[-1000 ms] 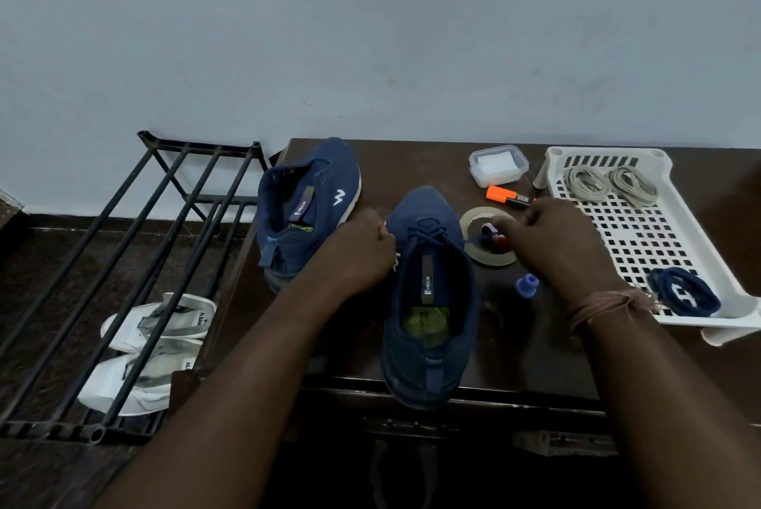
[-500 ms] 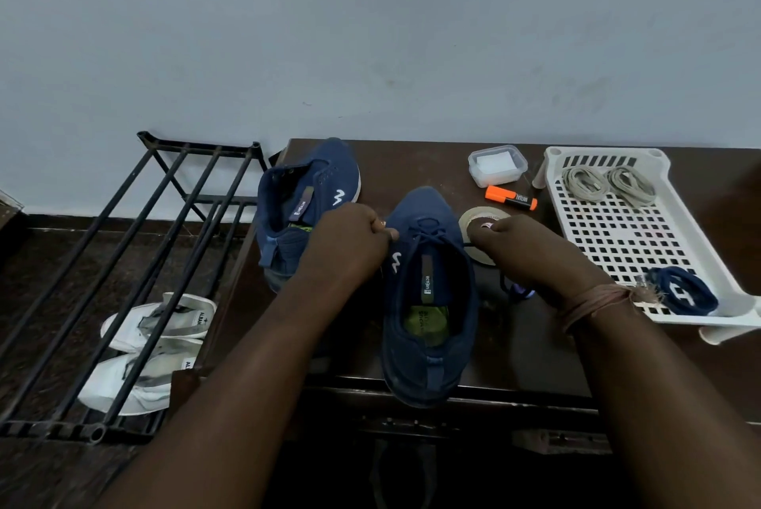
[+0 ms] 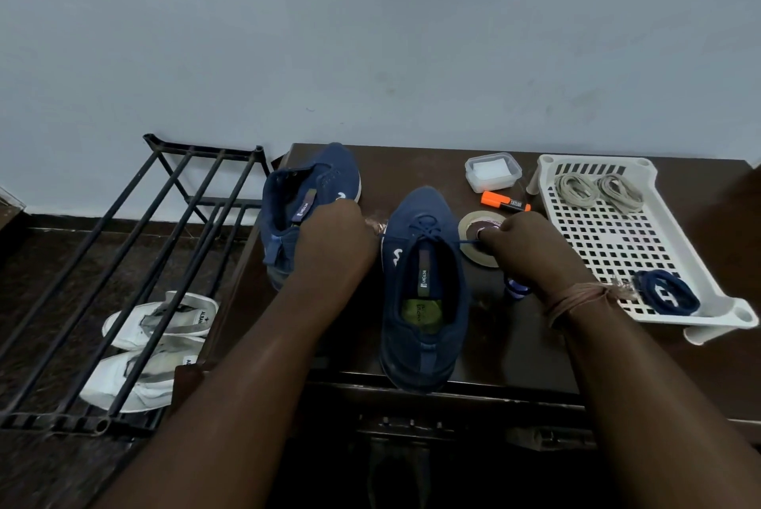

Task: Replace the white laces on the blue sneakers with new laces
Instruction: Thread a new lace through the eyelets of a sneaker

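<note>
A blue sneaker [image 3: 424,327] stands on the dark table [image 3: 412,166], toe pointing away, with a dark blue lace [image 3: 428,226] threaded through its front eyelets. My left hand [image 3: 333,241] pinches one lace end at the shoe's left side. My right hand [image 3: 531,249] pinches the other end and holds it taut to the right. The second blue sneaker [image 3: 304,195] lies behind my left hand. A coiled dark blue lace [image 3: 667,292] and two bundles of pale laces [image 3: 597,189] rest in the white tray [image 3: 552,203].
A tape roll [image 3: 469,226], an orange marker [image 3: 504,201], a small clear box [image 3: 492,170] and a small blue cap [image 3: 517,290] sit between shoe and tray. A black metal rack [image 3: 123,261] stands left of the table, over white shoes [image 3: 156,348].
My right hand moved left toward the shoe, then drew back right, pulling the lace straight. My left hand shifted a little toward the shoe's front.
</note>
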Motion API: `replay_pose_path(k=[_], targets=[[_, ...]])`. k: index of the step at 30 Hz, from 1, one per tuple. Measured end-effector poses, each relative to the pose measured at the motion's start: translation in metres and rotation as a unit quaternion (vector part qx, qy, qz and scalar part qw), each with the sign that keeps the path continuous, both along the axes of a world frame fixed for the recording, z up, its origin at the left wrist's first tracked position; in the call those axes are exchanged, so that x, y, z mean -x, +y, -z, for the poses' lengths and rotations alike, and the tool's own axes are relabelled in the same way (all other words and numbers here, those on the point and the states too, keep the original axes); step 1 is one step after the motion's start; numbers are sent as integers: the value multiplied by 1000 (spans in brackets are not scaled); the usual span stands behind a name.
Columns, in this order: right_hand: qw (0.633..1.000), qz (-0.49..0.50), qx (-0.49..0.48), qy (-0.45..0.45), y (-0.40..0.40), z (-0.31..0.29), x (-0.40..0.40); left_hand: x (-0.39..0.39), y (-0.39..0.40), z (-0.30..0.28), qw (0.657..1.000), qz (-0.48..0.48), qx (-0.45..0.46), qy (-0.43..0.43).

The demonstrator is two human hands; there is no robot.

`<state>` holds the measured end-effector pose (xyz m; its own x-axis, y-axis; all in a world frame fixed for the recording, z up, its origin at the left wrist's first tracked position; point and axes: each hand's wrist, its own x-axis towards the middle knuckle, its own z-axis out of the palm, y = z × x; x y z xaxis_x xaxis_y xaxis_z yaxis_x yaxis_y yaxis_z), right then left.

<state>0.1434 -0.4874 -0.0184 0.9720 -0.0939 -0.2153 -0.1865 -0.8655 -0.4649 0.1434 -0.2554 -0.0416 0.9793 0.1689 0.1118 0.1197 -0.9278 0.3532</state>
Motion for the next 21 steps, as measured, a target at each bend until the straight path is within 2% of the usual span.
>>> replay_pose_path(k=[3, 6, 8, 12, 15, 17, 19, 21], targets=[[996, -12, -88, -12, -2, -8, 0, 2, -3, -5, 999, 41, -3, -23], [990, -37, -132, -23, 1, -23, 6, 10, -9, -11, 992, 70, -4, -107], [988, -66, -137, -32, 5, -27, 9, 19, -18, -20, 987, 85, 58, -121], [979, -138, -94, -115, 17, -30, 17, 37, -37, -37, 969, 61, 234, 46], [968, -230, -10, -95, 35, -26, 27, 43, -42, -41, 890, -25, 415, 185], [953, -274, 106, -76, 46, -19, 32, 47, -42, -45, 857, -50, 445, 254], [933, -285, 200, -95, 53, -11, 36, 49, -41, -47, 857, -40, 437, 271], [929, -266, 226, -121, 55, -3, 35, 54, -41, -51, 842, -42, 464, 272]])
